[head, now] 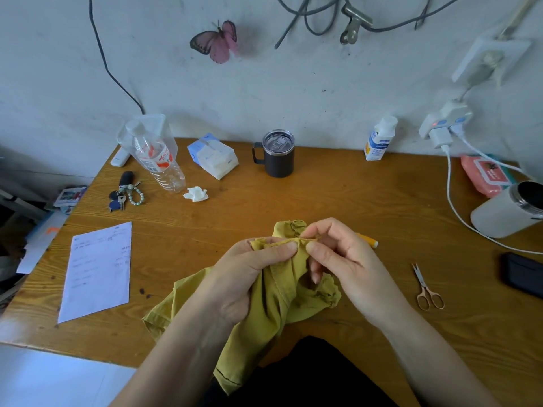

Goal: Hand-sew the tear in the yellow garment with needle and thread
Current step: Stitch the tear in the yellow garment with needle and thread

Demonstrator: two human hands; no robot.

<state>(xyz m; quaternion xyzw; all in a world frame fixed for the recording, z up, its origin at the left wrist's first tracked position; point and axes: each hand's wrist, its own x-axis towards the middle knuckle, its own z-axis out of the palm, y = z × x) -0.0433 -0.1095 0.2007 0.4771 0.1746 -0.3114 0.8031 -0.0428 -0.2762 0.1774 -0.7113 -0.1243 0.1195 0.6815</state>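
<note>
1. Left hand [244,277] grips the yellow garment [264,318], bunched at the near middle of the table [323,195], its thumb pressing a fold [279,244].
2. Right hand [343,259] pinches the right end of that fold.
3. The fold runs left to right between both hands, so the next stitch likely goes sideways.
4. The needle is too small to see.

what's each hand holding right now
Left hand: grips the yellow garment, thumb on its folded edge.
Right hand: pinches that same folded edge; whether it holds a needle cannot be told.
</note>
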